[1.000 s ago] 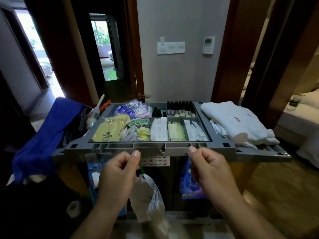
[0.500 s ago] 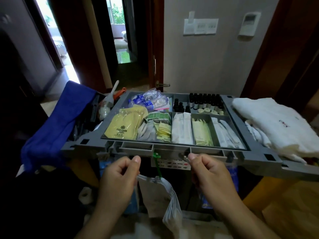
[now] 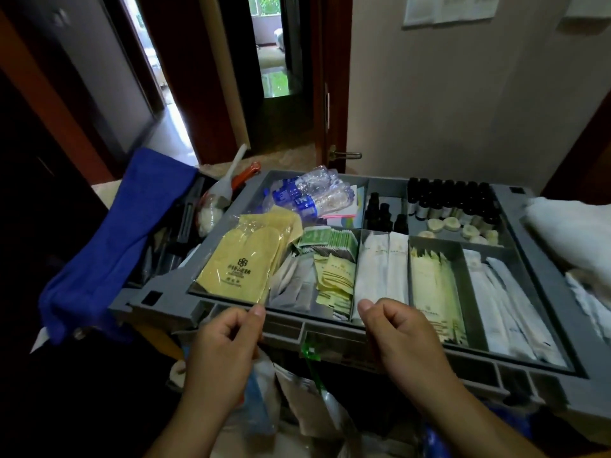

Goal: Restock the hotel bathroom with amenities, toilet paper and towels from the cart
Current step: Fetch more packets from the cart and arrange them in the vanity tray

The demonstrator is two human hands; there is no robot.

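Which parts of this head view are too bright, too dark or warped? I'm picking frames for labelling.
Head view: daylight blows out the doorway at upper left; the lower-left corner beside the blue cloth is nearly black; the white towels at the right edge are smeared and washed out; the wide lens bends the cart tray outward; the tray's packets and both hands, left hand, right hand, read clearly.

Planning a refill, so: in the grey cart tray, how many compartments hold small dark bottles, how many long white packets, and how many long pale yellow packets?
Compartments with small dark bottles: 2
Compartments with long white paper packets: 2
Compartments with long pale yellow packets: 1
Total: 5
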